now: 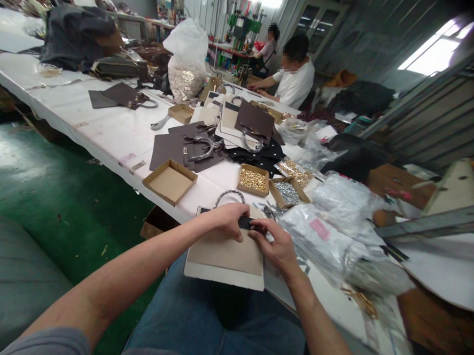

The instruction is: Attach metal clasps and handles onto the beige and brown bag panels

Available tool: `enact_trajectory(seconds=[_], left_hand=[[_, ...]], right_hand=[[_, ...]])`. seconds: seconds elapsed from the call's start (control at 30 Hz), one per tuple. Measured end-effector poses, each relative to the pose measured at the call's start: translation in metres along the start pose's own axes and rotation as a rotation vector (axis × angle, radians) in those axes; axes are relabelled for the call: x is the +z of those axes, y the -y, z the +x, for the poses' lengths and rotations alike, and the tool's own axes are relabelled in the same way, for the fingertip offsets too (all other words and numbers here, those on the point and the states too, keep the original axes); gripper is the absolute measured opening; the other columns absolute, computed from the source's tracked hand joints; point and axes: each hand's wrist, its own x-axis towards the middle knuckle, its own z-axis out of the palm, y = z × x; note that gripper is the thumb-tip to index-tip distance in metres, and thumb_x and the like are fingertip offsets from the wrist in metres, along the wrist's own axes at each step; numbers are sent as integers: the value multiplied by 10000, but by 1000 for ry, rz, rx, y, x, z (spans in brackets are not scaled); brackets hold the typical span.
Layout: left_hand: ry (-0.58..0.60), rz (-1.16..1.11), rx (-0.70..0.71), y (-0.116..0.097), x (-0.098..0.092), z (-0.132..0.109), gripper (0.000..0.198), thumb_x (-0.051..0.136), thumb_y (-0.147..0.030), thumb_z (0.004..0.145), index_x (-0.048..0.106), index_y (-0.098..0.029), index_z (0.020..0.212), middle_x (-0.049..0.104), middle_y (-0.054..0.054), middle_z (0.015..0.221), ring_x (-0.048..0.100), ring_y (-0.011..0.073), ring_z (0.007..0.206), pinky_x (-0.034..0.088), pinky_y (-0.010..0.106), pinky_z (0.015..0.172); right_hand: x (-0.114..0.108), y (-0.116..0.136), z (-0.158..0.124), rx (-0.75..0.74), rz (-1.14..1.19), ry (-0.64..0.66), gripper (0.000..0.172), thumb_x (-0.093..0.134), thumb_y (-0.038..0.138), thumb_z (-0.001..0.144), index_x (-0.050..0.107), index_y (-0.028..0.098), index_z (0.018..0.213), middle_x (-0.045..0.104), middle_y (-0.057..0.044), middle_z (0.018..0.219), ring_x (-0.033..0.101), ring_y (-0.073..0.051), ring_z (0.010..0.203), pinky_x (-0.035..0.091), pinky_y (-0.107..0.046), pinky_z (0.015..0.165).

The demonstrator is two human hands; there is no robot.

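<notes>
A beige bag panel (221,254) with a paler lower edge lies tilted over my lap at the table's edge. A looped handle (229,194), wrapped in clear film, sticks up at the panel's far end. My left hand (230,220) reaches over the panel, its fingers closed at a short dark strip (245,223) near the top. My right hand (273,243) is at the panel's right side, thumb and fingers pinched at the other end of that strip. Any small part between the fingertips is hidden.
Just beyond stand boxes of gold hardware (254,179) and silver hardware (288,192). An open cardboard tray (170,182) sits at the left table edge. Brown bag panels (163,150) are piled farther back. Plastic bags (324,231) crowd the right. A person (297,82) sits across the table.
</notes>
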Motion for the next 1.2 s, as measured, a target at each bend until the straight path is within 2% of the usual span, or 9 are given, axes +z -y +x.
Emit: enact_trajectory(seconds=[0.07, 0.1, 0.23, 0.37, 0.5, 0.7, 1.0, 1.13, 1.2], left_hand=[[2, 1, -8, -1, -1, 0, 763, 994, -406, 618, 685, -225, 1292, 794, 96, 1237, 751, 324, 1038, 529, 352, 785], [1, 5, -7, -1, -1, 0, 762, 996, -408, 618, 687, -225, 1289, 795, 98, 1238, 750, 326, 1040, 530, 354, 788], [-5, 17, 16, 0, -1, -1, 780, 1015, -419, 612, 691, -222, 1294, 795, 109, 1255, 750, 339, 1071, 540, 365, 833], [-11, 0, 22, 0, -1, -2, 768, 1013, -422, 607, 691, -225, 1276, 796, 102, 1236, 749, 327, 1030, 528, 359, 794], [-13, 6, 25, -1, -1, -3, 758, 1005, -403, 608, 694, -226, 1276, 794, 103, 1235, 749, 329, 1032, 526, 361, 796], [-5, 11, 22, 1, 0, -2, 783, 1007, -424, 609, 687, -223, 1294, 793, 107, 1242, 746, 331, 1036, 526, 362, 796], [3, 11, 9, -2, -2, -4, 772, 1002, -414, 618, 680, -222, 1292, 789, 109, 1260, 745, 327, 1056, 535, 359, 822], [-8, -7, 8, -5, -4, -5, 764, 1006, -406, 611, 680, -227, 1279, 790, 102, 1259, 752, 337, 1074, 546, 362, 841], [-12, -22, 0, -6, -4, -5, 770, 1012, -415, 603, 680, -228, 1272, 788, 102, 1261, 754, 343, 1081, 549, 366, 847]], right_hand=[[0, -1, -1, 49, -3, -16, 369, 811, 420, 1052, 732, 307, 1394, 833, -67, 1223, 762, -266, 976, 646, -443, 907], [0, -1, -1, 52, -2, -27, 367, 813, 420, 1051, 728, 303, 1389, 829, -73, 1254, 764, -268, 993, 645, -447, 917], [4, 2, -4, -52, 2, -69, 157, 766, 359, 1086, 770, 298, 1231, 784, -94, 1374, 758, -299, 1170, 632, -485, 1007], [8, 4, -7, -45, -3, -147, 320, 789, 321, 1068, 709, 305, 1378, 726, -116, 1458, 765, -292, 1150, 662, -490, 965], [10, 2, -9, -144, -85, -111, 139, 730, 261, 1093, 763, 311, 1218, 714, -105, 1446, 737, -314, 1281, 642, -523, 1074], [12, 0, -12, -163, -143, -123, 270, 725, 278, 1104, 790, 339, 1359, 738, -108, 1445, 736, -329, 1328, 635, -559, 1142], [13, 3, -14, -130, -111, -153, 257, 758, 278, 1091, 843, 332, 1327, 783, -89, 1407, 770, -309, 1281, 645, -535, 1150], [12, 5, -13, -139, -135, -153, 473, 732, 264, 1095, 733, 360, 1558, 715, -109, 1530, 723, -329, 1386, 623, -550, 1202], [12, 5, -13, -145, -134, -128, 502, 687, 244, 1111, 707, 382, 1593, 691, -108, 1570, 697, -337, 1432, 605, -573, 1228]])
